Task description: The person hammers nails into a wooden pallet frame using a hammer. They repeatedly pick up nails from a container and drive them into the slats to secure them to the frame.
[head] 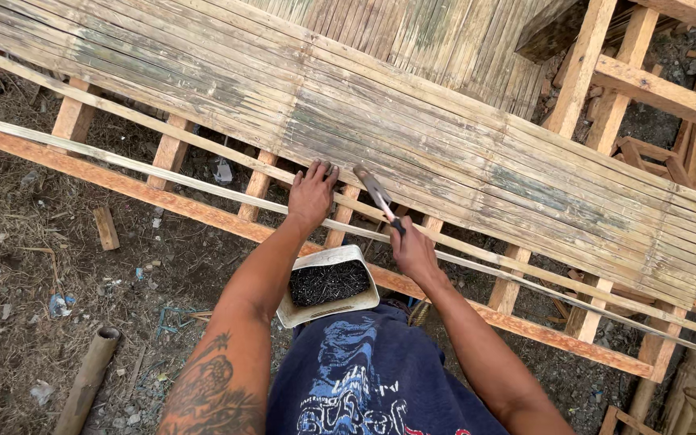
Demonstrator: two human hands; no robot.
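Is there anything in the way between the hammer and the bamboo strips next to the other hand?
Nothing visible is. The right hand grips the hammer, whose head hangs just above the bamboo slats. The left hand presses on the slats beside it, not under it. The tray of nails sits nearer the person.

Outdoor building site, rough carpentry. Bare dirt ground [34,266] with dry grass, litter and wood offcuts. Raised frame of reddish sawn timber beams [203,211], partly decked with flattened, weathered bamboo slats [412,121]. White plastic tub of dark nails [329,284] sits on the frame edge. More timber framing [654,89] stands at right, and a cut bamboo pole [86,379] lies on the ground.
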